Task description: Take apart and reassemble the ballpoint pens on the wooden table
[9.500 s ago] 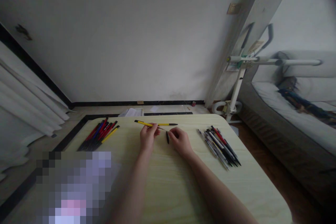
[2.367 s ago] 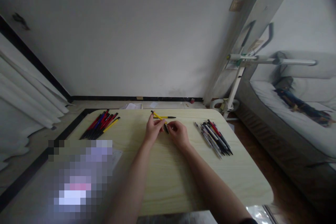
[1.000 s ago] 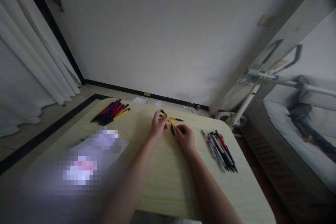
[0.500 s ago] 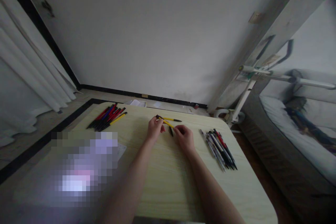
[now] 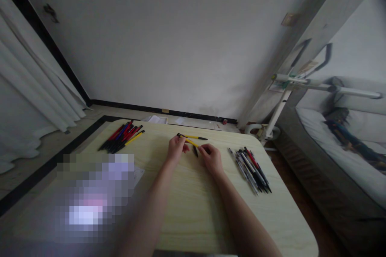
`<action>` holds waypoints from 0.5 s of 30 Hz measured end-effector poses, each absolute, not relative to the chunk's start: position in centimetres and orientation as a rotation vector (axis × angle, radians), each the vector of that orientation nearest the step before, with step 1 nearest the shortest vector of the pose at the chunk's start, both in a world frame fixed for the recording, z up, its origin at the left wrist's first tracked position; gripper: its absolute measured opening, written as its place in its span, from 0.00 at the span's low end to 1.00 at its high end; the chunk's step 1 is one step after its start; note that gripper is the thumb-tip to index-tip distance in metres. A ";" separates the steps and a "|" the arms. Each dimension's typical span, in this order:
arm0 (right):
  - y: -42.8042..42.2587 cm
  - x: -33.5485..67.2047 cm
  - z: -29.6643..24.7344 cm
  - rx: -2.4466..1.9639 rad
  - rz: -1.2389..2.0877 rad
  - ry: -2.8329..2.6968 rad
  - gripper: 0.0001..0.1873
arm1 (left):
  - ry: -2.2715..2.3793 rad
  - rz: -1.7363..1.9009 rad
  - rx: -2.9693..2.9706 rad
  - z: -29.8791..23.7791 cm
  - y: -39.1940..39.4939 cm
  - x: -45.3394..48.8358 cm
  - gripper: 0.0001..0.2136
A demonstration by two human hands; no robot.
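Between my two hands a yellow pen (image 5: 192, 142) is held at a slant over the table (image 5: 193, 209). My left hand (image 5: 176, 147) is closed on its dark end, while the fingers of my right hand (image 5: 212, 156) pinch the other end. Just behind it a second yellow pen (image 5: 196, 137) with a dark tip lies on the tabletop. The dark tip of another pen (image 5: 196, 151) shows below the held one; the rest of it is hidden by the held pen and my left hand.
A heap of red, blue, black and yellow pens (image 5: 122, 136) lies at the table's far left. Clear, black and red pens (image 5: 251, 170) lie in a bunch on the right. A blurred-out patch (image 5: 90, 200) covers the left side. Exercise equipment (image 5: 279, 108) stands beyond the right corner.
My view has shifted slightly. Both hands keep hold of the yellow pen in nearly the same place, and the pens on the table have not moved.
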State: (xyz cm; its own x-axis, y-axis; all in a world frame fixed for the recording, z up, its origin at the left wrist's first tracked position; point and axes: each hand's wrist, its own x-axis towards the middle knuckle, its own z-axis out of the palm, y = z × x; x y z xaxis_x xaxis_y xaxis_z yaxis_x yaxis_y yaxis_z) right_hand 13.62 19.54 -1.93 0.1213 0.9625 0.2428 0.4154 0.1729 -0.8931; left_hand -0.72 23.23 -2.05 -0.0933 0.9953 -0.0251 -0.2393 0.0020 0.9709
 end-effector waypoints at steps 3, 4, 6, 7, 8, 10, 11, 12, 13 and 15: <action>19.6 13.7 -1.9 -1.401 0.721 -1.456 0.13 | 1.108 1.364 0.940 -1.8 23.2 -0.8 0.12; 19.6 13.7 -1.9 -1.393 0.728 -1.456 0.13 | 1.111 1.360 0.935 -1.8 23.1 -0.7 0.12; 19.5 13.6 -1.8 -1.375 0.738 -1.461 0.13 | 1.109 1.363 0.938 -1.8 23.1 -0.7 0.11; 19.5 13.6 -1.8 -1.369 0.744 -1.462 0.13 | 1.108 1.370 0.941 -1.8 23.1 -0.7 0.11; 19.4 13.6 -1.8 -1.363 0.752 -1.464 0.13 | 1.106 1.379 0.946 -1.8 23.1 -0.6 0.10; 19.4 13.5 -1.8 -1.352 0.765 -1.475 0.13 | 1.102 1.399 0.956 -1.9 23.1 -0.6 0.10; 19.4 13.5 -1.8 -1.348 0.768 -1.484 0.13 | 1.104 1.407 0.962 -2.0 23.1 -0.5 0.09; 19.4 13.5 -1.8 -1.347 0.768 -1.493 0.13 | 1.108 1.410 0.967 -2.0 23.1 -0.5 0.09; 19.4 13.5 -1.9 -1.347 0.766 -1.502 0.13 | 1.112 1.410 0.971 -2.0 23.1 -0.5 0.10; 19.4 13.5 -2.0 -1.351 0.760 -1.512 0.12 | 1.114 1.408 0.976 -2.0 23.1 -0.5 0.10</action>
